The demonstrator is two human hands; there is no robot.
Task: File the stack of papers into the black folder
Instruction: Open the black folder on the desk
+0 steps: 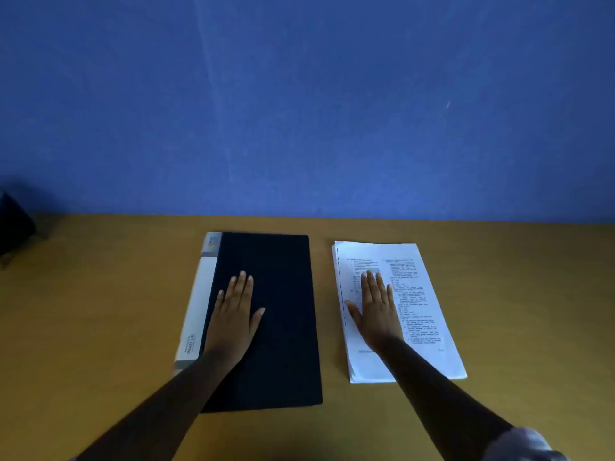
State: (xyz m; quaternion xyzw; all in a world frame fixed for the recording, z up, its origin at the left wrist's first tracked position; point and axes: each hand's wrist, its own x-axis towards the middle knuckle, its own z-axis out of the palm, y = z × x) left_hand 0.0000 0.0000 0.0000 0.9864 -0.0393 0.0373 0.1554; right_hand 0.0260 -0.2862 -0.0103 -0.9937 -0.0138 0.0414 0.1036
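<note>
The black folder (283, 311) lies closed and flat on the wooden table, with a white and grey spine along its left edge. My left hand (234, 316) rests palm down on its cover, fingers spread, holding nothing. To the right, apart from the folder, lies the stack of printed white papers (419, 294). My right hand (376, 306) lies flat on the top sheet with its fingers apart.
The wooden table (100, 311) runs back to a blue wall (299, 111). A dark object (15, 224) sits at the far left edge near the wall. A strip of bare table separates the folder and the papers.
</note>
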